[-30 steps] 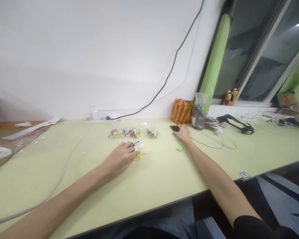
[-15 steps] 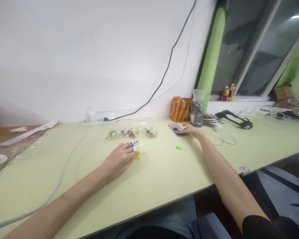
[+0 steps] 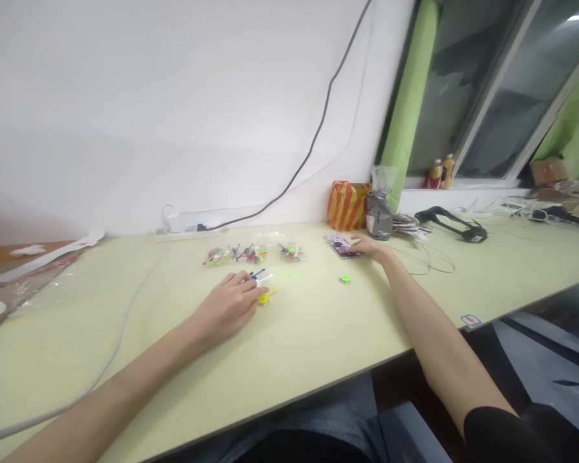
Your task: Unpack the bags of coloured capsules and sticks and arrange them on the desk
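My left hand point(image 3: 229, 302) rests low over the table with its fingers curled round small plastic toy pieces. A blue stick point(image 3: 258, 273) and a white stick point(image 3: 266, 280) poke out past its fingertips, and a yellow piece with a clear round part point(image 3: 264, 298) sits right at the fingers. My right hand point(image 3: 367, 247) lies at the edge of a phone point(image 3: 341, 247), fingers stretched out over its lit screen. Between the hands, a green piece on a clear base point(image 3: 345, 280) stands alone. Behind my left hand are small clear bags of colourful plastic parts point(image 3: 251, 253).
A red-and-yellow striped bag point(image 3: 346, 207) and a grey bag point(image 3: 379, 215) stand by the wall. Coiled cables point(image 3: 408, 225) and a black headset-like frame point(image 3: 451, 225) lie to the right. A power strip point(image 3: 183, 233) is at the back; a white cable point(image 3: 118, 347) crosses the left.
The view has tilted slightly, so everything sits a little higher and further left. Both hands stay in nearly the same places, at the plastic pieces and at the phone.
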Action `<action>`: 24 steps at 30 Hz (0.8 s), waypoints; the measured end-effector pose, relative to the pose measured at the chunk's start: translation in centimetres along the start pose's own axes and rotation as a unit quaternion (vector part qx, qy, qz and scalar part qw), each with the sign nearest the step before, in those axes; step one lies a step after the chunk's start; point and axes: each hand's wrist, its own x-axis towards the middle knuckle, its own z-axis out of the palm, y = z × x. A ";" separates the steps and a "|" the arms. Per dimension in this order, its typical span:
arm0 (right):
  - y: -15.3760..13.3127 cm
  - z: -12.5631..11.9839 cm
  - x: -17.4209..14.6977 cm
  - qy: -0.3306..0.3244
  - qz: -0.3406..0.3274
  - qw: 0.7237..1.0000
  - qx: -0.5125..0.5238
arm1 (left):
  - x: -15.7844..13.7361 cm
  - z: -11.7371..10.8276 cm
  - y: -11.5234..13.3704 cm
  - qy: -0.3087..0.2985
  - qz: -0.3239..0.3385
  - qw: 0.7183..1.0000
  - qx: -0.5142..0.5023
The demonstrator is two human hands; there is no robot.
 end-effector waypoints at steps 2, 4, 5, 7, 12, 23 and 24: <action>-0.2 -0.1 -0.2 -0.026 0.019 0.999 0.031 | 0.1 -0.3 0.3 -0.006 0.000 1.000 0.001; -0.3 -0.2 -0.3 -0.036 0.029 0.997 0.054 | 0.1 -0.4 0.5 -0.010 0.001 1.000 0.005; -0.4 -0.3 -0.3 -0.040 0.032 0.997 0.064 | 0.1 -0.3 0.5 -0.010 0.003 1.000 0.007; -0.5 -0.4 -0.4 -0.045 0.037 0.995 0.081 | 0.1 -0.1 0.4 -0.012 0.006 1.000 0.008; -0.5 -0.4 -0.6 -0.057 0.041 0.991 0.114 | -0.1 0.4 0.0 -0.025 0.014 1.000 0.007; -0.6 0.2 0.2 -0.035 0.031 0.996 0.072 | -0.1 0.4 0.0 -0.022 0.012 1.000 -0.008; -0.6 0.3 0.3 -0.030 0.026 0.997 0.065 | -0.1 0.4 0.0 -0.019 0.012 1.000 -0.010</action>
